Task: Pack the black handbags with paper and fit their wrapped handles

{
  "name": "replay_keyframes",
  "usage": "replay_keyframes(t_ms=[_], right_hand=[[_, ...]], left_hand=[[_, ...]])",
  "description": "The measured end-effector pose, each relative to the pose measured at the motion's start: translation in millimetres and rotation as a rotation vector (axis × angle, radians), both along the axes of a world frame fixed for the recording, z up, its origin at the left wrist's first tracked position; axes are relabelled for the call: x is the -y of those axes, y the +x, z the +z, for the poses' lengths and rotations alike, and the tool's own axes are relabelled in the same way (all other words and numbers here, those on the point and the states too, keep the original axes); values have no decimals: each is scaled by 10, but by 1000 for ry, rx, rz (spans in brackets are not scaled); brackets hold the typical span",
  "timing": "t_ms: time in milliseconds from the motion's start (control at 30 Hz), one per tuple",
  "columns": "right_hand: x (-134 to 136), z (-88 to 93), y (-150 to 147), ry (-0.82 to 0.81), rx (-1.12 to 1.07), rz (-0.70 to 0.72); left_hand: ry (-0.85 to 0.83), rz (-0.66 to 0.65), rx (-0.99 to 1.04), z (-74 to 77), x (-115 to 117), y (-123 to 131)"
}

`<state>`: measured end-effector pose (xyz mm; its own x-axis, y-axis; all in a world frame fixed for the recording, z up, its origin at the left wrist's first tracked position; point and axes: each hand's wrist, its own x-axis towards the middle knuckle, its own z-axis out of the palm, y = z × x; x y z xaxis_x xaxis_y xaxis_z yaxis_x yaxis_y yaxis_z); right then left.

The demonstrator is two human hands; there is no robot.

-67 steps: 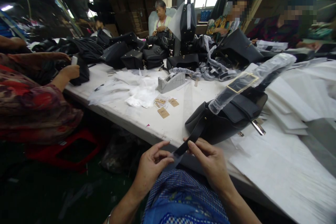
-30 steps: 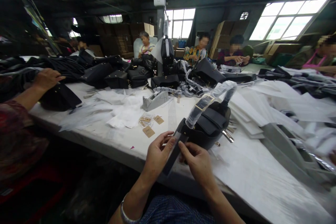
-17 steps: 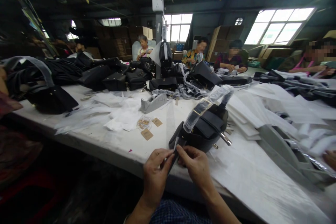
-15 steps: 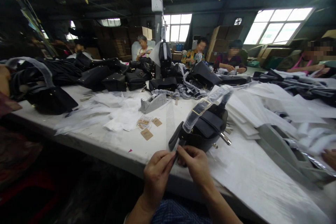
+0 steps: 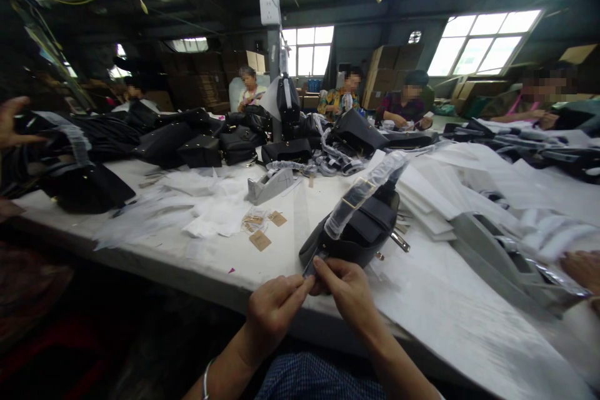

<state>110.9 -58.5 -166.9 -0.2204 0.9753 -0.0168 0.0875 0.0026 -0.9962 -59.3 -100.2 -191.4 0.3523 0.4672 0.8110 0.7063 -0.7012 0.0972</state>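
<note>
Black handbag (image 5: 363,234): it lies on its side at the near edge of the white table (image 5: 220,256), just beyond your hands. The tabletop carries its weight, so neither of your hands has to.
Strap (image 5: 313,255): a dark band runs from the bag's near end down to your fingertips. Only its short end shows, and something pale glints at the tip, too small to tell what.
Left hand (image 5: 272,312): your thumb and forefinger are pressed together on the strap's end, with the other fingers curled under. It looks like a fine grip, fit for a thin edge.
Right hand (image 5: 347,290): your forefinger and thumb pinch the same strap end from the other side, fingertips touching those of your left hand. The rest of the hand is bunched close, probably to steady the pinch.
Handle (image 5: 363,194): it is wrapped in clear plastic with a gold buckle showing through, and it stands up off the bag, away from your hands.
Metal clasp (image 5: 400,241): it sticks out at the bag's far side, free of the table sheets.
Tape dispenser (image 5: 270,184): grey, beyond the bag to your left, within reach.
Paper tags (image 5: 260,239): brown, loose between the dispenser and the table edge.
White sheets (image 5: 431,197): stacked to the right of the bag.
Other bags (image 5: 206,147): a black pile along the far side, where other people sit.
Co-worker's hand (image 5: 12,122): raised at the far left, well apart from yours.
</note>
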Motion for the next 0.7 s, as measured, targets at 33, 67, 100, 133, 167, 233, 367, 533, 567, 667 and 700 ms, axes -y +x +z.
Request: replay_keyframes(t_ms=[33,67,100,133,167,233,367,533,567,667,700], right_hand=[[-6,-3,5,-9,-16,17],[-14,-5,12,-16,-28,33],[-24,-8,21,-21,-33,49],[-34,-11,31,-20,-30,64],[-46,-17,41,-9,-19,73],[-68,-33,58,43,26,78],[-79,-46,71,212,156,31],[-3,41,159,358,287,41],[14,68,232,377,296,34],[38,151,701,438,323,-135],[25,175,954,462,356,-245]], left_hand=[[-92,-26,77,8,19,1],[-201,-32,175,23,37,2],[-316,-8,291,46,49,4],[-432,40,415,74,54,9],[-547,95,532,105,52,19],[-781,140,699,161,26,58],[-1186,-48,885,192,-17,209],[-1224,107,1048,-14,12,309],[-1200,159,1050,-79,9,298],[-1111,287,1016,-260,-19,241],[-1076,314,1000,-306,-29,224]])
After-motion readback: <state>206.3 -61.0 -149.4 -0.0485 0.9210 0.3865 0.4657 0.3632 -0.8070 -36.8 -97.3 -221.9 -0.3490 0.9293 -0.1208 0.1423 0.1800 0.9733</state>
